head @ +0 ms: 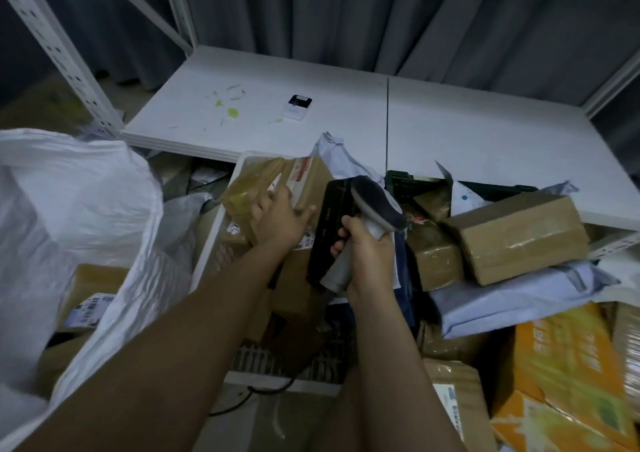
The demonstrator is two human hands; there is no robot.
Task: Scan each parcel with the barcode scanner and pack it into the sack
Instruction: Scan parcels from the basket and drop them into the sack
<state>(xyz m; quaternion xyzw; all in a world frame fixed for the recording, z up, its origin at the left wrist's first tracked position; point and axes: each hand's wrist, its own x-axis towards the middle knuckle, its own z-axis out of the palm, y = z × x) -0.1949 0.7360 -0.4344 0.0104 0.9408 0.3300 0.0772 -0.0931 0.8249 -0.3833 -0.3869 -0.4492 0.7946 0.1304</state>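
Note:
My right hand (367, 254) grips the handle of the grey and black barcode scanner (375, 206), whose head points away from me over a long black parcel (327, 230). My left hand (280, 216) rests on a taped brown cardboard parcel (273, 185) in the white crate (214, 230); how its fingers sit is partly hidden. The white woven sack (69, 216) stands open at the left, with brown labelled parcels (90, 299) inside it.
Brown boxes (519, 237), pale blue mailer bags (519, 299) and orange-yellow cartons (568, 375) pile up on the right over a dark crate (408, 181). Behind lies a white shelf board (346, 112) with a small white device (297, 106). A grey curtain hangs at the back.

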